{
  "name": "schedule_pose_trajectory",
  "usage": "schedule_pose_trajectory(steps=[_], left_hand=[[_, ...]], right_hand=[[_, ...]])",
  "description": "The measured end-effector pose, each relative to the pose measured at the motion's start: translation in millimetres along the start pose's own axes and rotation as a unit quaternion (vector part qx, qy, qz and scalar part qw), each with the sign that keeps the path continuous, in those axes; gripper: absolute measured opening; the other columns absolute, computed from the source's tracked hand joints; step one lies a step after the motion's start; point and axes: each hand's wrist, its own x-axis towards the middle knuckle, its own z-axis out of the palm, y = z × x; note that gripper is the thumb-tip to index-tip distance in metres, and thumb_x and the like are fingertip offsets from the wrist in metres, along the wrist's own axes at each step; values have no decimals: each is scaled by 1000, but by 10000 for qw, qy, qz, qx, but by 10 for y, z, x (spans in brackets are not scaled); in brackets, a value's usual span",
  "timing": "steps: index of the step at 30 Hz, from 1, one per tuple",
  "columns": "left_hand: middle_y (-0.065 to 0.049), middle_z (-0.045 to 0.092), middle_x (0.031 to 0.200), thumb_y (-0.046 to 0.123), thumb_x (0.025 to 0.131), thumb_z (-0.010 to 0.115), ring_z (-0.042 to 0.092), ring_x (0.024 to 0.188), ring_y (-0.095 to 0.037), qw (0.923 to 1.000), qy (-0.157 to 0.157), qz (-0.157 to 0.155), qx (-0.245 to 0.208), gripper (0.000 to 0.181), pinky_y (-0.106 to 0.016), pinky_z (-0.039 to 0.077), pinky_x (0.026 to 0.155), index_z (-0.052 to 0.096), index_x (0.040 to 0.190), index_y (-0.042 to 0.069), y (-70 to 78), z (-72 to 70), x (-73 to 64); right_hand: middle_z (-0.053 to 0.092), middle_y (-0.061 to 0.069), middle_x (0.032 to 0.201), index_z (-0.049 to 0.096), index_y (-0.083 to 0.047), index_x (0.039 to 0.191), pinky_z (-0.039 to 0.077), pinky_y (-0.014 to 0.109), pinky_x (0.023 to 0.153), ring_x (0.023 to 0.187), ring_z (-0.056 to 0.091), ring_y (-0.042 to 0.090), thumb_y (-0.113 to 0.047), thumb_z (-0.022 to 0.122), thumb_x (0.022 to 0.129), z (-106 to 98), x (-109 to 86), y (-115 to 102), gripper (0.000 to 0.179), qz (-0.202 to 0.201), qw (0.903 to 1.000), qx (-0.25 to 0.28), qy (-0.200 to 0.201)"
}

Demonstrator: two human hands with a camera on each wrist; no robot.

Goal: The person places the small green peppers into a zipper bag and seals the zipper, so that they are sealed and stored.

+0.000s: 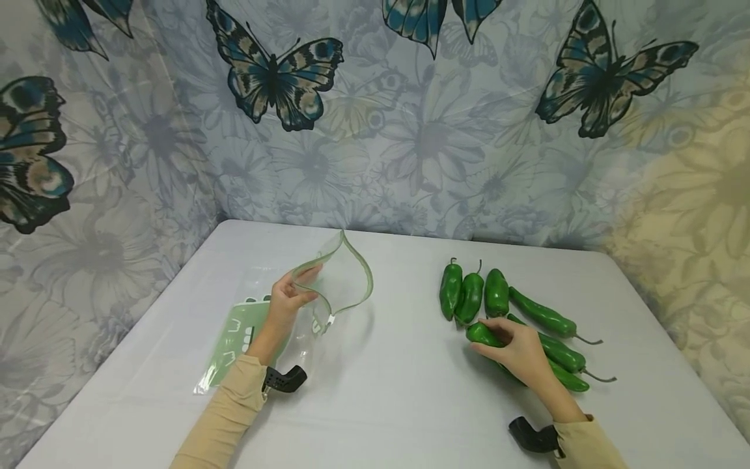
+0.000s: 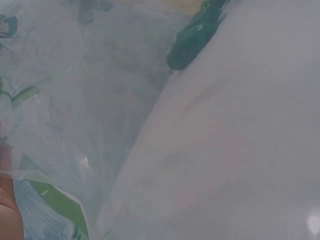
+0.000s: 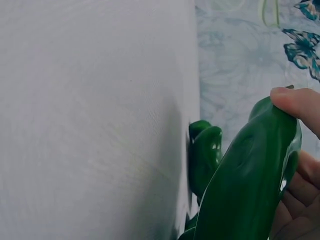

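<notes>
My left hand (image 1: 285, 301) holds a clear zip bag (image 1: 369, 277) by its green-edged rim, and the bag's mouth gapes wide. A white slider (image 1: 331, 319) sits on the rim. In the left wrist view, the clear film fills much of the picture, with a green strip (image 2: 57, 200) near the fingers. My right hand (image 1: 518, 350) grips a green pepper (image 1: 483, 334) between thumb and fingers. Seen from the right wrist, this glossy pepper (image 3: 240, 180) is held near its stem end by the thumb (image 3: 295, 104), over the white table.
Several other green peppers (image 1: 541, 312) lie on the white table (image 1: 404, 404) around my right hand, some partly behind it. Under my left forearm lies a flat green-and-clear printed package (image 1: 231, 342). A butterfly-patterned cloth (image 1: 428, 163) hangs behind the table's back edge.
</notes>
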Motion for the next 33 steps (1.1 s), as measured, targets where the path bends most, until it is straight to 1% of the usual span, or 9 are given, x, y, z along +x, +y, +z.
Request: schedule_pose_trajectory(steps=[3, 5, 7, 9, 13, 20, 25, 29, 33], left_hand=[[-2, 61, 111, 11, 70, 75, 53, 64, -2, 9999, -15, -86, 127, 47, -17, 46, 65, 60, 114, 8, 10, -35, -21], [-2, 60, 111, 8, 71, 74, 56, 87, -8, 9997, -32, -136, 180, 46, -19, 46, 70, 59, 115, 8, 21, -62, -42], [-2, 60, 112, 6, 71, 74, 58, 85, -8, 9995, -66, -196, 217, 47, -20, 46, 71, 59, 116, 7, 32, -81, -59], [-2, 60, 112, 7, 71, 74, 58, 67, -5, 9994, -87, -231, 227, 48, -19, 47, 69, 58, 116, 7, 37, -84, -66], [-3, 60, 112, 9, 71, 74, 39, 39, 0, 9993, -109, -239, 270, 48, -16, 45, 60, 58, 117, 7, 40, -71, -59], [-3, 61, 111, 10, 70, 75, 27, 36, -7, 9995, -47, -183, 249, 47, -14, 42, 53, 59, 115, 7, 41, -29, -41], [-3, 60, 113, 11, 71, 75, 37, 38, -2, 9998, -102, -132, 126, 49, -15, 45, 58, 58, 116, 7, 15, 5, -28], [-4, 60, 113, 10, 71, 74, 41, 40, 1, 9999, -139, -31, 58, 49, -14, 43, 53, 57, 117, 5, -9, 23, -16], [-5, 60, 112, 10, 70, 75, 48, 54, 1, 9999, -103, 67, 68, 48, -13, 41, 52, 58, 115, 5, -12, 24, 0]], right_hand=[[65, 8, 90, 66, 0, 96, 48, 20, 62, 75, 61, 12, -9, 81, 64, 36, -29, -33, 37, 21, 9994, 341, 44], [64, 7, 90, 65, 0, 95, 48, 18, 63, 75, 60, 9, -6, 80, 64, 72, -42, -45, 35, -31, 9986, 511, 94], [64, 7, 88, 65, -1, 94, 47, 17, 63, 74, 59, 7, -4, 80, 63, 93, -46, -55, 35, -117, 9977, 636, 179], [64, 7, 86, 64, -1, 93, 47, 17, 63, 73, 59, 6, -2, 80, 62, 101, -48, -54, 35, -178, 9970, 707, 257], [64, 10, 86, 63, 0, 92, 48, 17, 63, 74, 60, 7, 1, 80, 62, 86, -43, -48, 35, -249, 9949, 910, 349], [62, 14, 88, 59, 1, 86, 47, 16, 65, 76, 60, 3, 8, 77, 61, 54, 19, -89, 32, -224, 9913, 1183, 525], [60, 15, 87, 55, 4, 88, 47, 14, 64, 75, 57, 2, 10, 74, 63, 20, 70, -146, 32, -100, 9923, 1088, 586], [59, 18, 88, 53, 7, 88, 46, 13, 64, 77, 55, 1, 13, 72, 62, -22, 103, -239, 32, -126, 9925, 1015, 671], [58, 21, 86, 52, 10, 86, 46, 13, 63, 75, 55, 0, 19, 69, 61, -75, 127, -411, 31, -248, 9903, 1136, 764]])
